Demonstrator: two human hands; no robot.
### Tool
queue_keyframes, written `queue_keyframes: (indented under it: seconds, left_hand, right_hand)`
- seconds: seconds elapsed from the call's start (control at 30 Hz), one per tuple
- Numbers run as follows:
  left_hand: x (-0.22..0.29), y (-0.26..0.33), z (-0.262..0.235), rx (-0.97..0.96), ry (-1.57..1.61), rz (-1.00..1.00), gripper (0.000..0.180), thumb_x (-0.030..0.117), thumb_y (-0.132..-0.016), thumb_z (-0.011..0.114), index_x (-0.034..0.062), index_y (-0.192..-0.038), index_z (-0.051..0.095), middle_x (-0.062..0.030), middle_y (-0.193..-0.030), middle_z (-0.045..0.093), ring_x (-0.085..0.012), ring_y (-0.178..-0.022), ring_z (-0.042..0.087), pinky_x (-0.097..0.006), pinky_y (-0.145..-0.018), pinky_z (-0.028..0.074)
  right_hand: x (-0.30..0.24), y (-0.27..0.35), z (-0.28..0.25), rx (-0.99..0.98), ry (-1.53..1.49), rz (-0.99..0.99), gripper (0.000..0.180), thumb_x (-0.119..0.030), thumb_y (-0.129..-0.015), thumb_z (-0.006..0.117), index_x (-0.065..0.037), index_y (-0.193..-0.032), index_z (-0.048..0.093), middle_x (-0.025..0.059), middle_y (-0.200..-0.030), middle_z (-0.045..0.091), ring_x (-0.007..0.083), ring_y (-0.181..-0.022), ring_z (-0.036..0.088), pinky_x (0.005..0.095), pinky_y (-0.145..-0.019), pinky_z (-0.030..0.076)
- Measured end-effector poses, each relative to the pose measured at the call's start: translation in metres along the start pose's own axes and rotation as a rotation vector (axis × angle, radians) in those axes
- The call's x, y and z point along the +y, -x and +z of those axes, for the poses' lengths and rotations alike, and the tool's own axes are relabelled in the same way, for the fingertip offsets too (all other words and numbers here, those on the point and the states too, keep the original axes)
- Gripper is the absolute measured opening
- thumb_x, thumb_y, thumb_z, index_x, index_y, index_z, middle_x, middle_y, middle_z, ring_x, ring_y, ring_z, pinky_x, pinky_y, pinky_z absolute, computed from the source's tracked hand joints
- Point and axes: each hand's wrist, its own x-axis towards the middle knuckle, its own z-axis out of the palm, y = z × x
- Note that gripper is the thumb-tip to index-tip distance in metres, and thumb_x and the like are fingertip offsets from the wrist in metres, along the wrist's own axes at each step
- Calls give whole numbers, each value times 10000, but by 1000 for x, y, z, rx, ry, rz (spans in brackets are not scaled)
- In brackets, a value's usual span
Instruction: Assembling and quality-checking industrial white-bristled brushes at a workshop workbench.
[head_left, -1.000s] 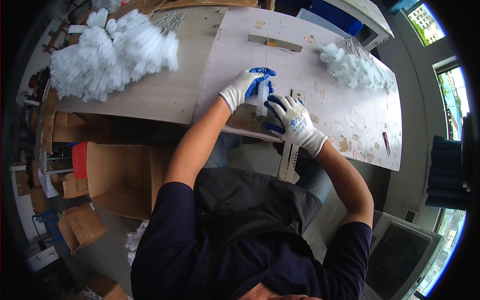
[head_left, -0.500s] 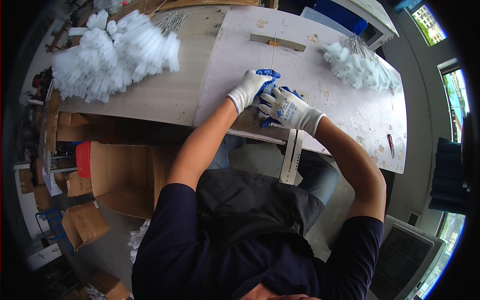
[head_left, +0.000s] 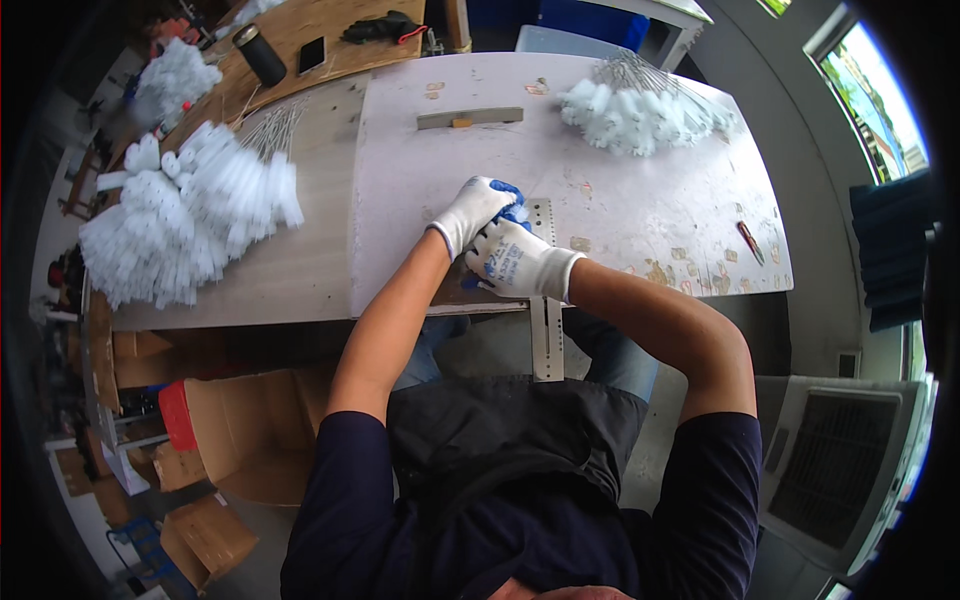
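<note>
Both of my hands wear white gloves with blue palms and meet close together over the near edge of the table. My left hand (head_left: 476,215) is closed, its fingers curled round a translucent white piece (head_left: 516,213) that shows only as a small pale patch. Just below and to the right, my right hand (head_left: 512,258) is closed against it; what its fingers hold is hidden. Under and beside the hands lies a flat metal strip with holes (head_left: 547,345), sticking out past the table edge toward me.
A large heap of translucent white pieces on thin metal rods (head_left: 190,220) lies left; a smaller bundle (head_left: 640,115) lies far right. A bar (head_left: 470,117), a red pen-like tool (head_left: 750,243), a black bottle (head_left: 259,55) and a phone (head_left: 313,54) rest around. An open carton (head_left: 250,440) stands below left.
The view has shifted, showing more of the far left bench. The thin metal rod that stood up from my left hand no longer shows. My hands remain together, closed.
</note>
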Motion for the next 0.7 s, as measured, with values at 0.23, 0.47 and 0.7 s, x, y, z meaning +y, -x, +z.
queue_keyframes:
  seconds: [0.23,0.47,0.7]
  left_hand:
    - [-24,83,-8,461,339,266,161,89,-960,538,25,-1001,679,-20,-786,656,-88,-644,599,-236,-575,481]
    - [-111,192,66,-3,648,49,285,238,-1021,485,-7,-1104,603,-118,-934,696,-231,-678,687,-340,-594,572]
    - [-70,194,96,-112,1384,-297,283,258,-1016,464,45,-1104,628,-78,-907,673,-183,-745,648,-290,-636,523]
  right_hand:
    - [-24,12,-6,-231,-131,338,177,-210,-864,588,-124,-892,740,62,-842,728,249,-776,721,395,-607,537]
    - [-59,9,-10,-195,-349,616,258,-238,-919,530,-30,-943,681,169,-873,709,315,-800,709,417,-693,554]
    - [-65,4,3,-133,-513,777,321,-265,-944,492,8,-959,660,220,-929,689,354,-868,687,436,-760,539]
